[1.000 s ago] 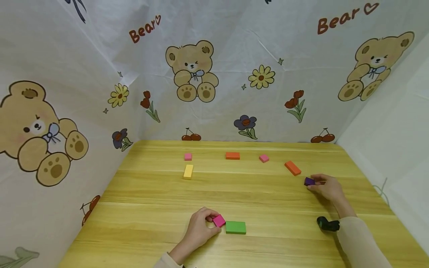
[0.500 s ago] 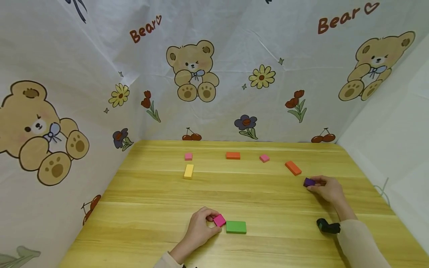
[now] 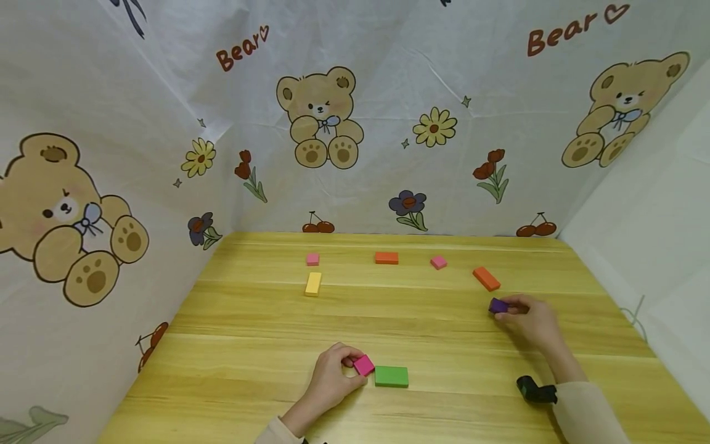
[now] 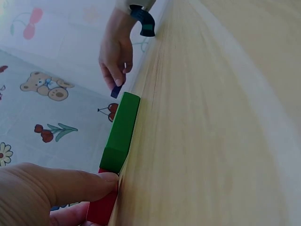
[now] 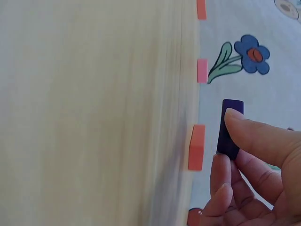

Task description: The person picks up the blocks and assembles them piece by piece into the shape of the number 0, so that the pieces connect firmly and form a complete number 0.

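My left hand (image 3: pixel 331 378) pinches a magenta square block (image 3: pixel 363 365) between thumb and fingers on the near part of the table. Touching that block's right side lies a green rectangular block (image 3: pixel 391 377). In the left wrist view the thumb presses on the magenta block (image 4: pixel 102 207), end to end with the green block (image 4: pixel 121 134). Over at the right, my right hand (image 3: pixel 534 320) pinches a dark purple block (image 3: pixel 498 306) by thumb and fingers. The right wrist view shows the purple block (image 5: pixel 230 129) held off the tabletop.
Along the back of the wooden table (image 3: pixel 266 345) lie a pink block (image 3: pixel 313 259), a yellow block (image 3: pixel 313 284), an orange block (image 3: pixel 386 258), another pink block (image 3: pixel 439 263) and a tilted orange block (image 3: pixel 486 279). A bear-print cloth (image 3: pixel 366 197) walls the back and left.
My right hand has lifted the purple block and moved it slightly left and toward me. The left hand, magenta block and green block stay in place.
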Motion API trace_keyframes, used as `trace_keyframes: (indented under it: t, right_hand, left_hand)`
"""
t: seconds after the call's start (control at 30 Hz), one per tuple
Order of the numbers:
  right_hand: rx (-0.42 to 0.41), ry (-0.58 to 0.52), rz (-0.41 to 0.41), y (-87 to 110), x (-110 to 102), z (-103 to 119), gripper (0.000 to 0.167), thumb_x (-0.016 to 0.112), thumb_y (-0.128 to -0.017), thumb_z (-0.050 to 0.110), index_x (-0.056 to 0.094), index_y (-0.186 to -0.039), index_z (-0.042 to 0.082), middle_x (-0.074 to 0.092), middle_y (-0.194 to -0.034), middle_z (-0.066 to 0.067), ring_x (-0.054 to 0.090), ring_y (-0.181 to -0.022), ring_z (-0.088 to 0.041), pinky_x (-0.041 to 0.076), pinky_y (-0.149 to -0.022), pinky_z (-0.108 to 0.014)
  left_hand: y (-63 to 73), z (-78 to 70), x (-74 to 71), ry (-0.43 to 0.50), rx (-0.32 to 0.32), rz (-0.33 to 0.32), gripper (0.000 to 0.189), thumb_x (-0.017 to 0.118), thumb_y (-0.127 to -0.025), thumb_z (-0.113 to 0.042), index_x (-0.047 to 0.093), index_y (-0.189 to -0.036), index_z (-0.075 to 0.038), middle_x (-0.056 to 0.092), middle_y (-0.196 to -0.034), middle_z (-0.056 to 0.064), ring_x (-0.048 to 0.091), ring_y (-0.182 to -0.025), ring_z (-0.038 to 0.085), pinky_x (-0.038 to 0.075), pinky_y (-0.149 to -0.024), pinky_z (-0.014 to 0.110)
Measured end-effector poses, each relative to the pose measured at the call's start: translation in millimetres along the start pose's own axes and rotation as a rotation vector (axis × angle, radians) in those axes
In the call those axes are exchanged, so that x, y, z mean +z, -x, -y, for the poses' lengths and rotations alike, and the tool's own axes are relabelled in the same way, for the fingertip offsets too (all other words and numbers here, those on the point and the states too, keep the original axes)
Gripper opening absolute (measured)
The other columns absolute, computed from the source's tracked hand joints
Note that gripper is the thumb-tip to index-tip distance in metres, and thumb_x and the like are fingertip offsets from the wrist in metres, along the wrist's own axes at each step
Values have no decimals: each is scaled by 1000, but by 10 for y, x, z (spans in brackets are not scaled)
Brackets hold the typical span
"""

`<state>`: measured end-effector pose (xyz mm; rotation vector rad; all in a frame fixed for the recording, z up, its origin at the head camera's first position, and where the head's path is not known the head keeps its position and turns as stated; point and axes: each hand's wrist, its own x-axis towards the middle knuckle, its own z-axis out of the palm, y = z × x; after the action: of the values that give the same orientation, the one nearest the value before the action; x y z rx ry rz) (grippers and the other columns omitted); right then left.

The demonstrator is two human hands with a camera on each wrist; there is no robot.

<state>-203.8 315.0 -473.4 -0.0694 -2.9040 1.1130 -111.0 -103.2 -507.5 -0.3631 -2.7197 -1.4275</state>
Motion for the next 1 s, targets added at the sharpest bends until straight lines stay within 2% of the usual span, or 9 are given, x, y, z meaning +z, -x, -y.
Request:
trace_keyframes:
  t: [0.23, 0.43, 0.63, 1.0]
  right_hand:
    - [-43, -33, -7, 129, 85, 181, 47, 79, -83, 28, 67, -118, 0, 69, -107, -20, 60, -86, -7, 47, -68, -17]
    - [-58, -36, -16, 235, 168, 319, 44, 81, -81, 26, 68, -117, 3, 70, -101, -14, 61, -88, -15, 47, -67, -21]
    - [-79, -67, -10, 357, 261, 437, 42, 82, -80, 19, 68, -115, 0, 70, -98, -15, 65, -88, -21, 49, -64, -20]
    - [-100, -98, 6, 521, 456, 611, 38, 83, -76, 12, 70, -110, 0, 71, -100, -14, 64, -80, -10, 51, -68, -19]
  left_hand:
    - [5, -17, 2, 5, -3, -3, 33, 87, -66, -8, 73, -96, -9, 63, -86, -5, 53, -76, 3, 43, -69, 20]
    - [4, -17, 8, -3, -1, -7, 34, 87, -66, -7, 73, -96, -9, 63, -86, -6, 52, -76, 2, 43, -69, 20]
    - [6, -16, 9, -1, -4, -4, 33, 87, -66, -8, 72, -96, -9, 63, -86, -6, 52, -76, 2, 44, -69, 20]
    - [7, -20, -3, 5, -11, 2, 33, 87, -66, -9, 73, -96, -10, 63, -86, -5, 53, -76, 3, 44, -68, 20]
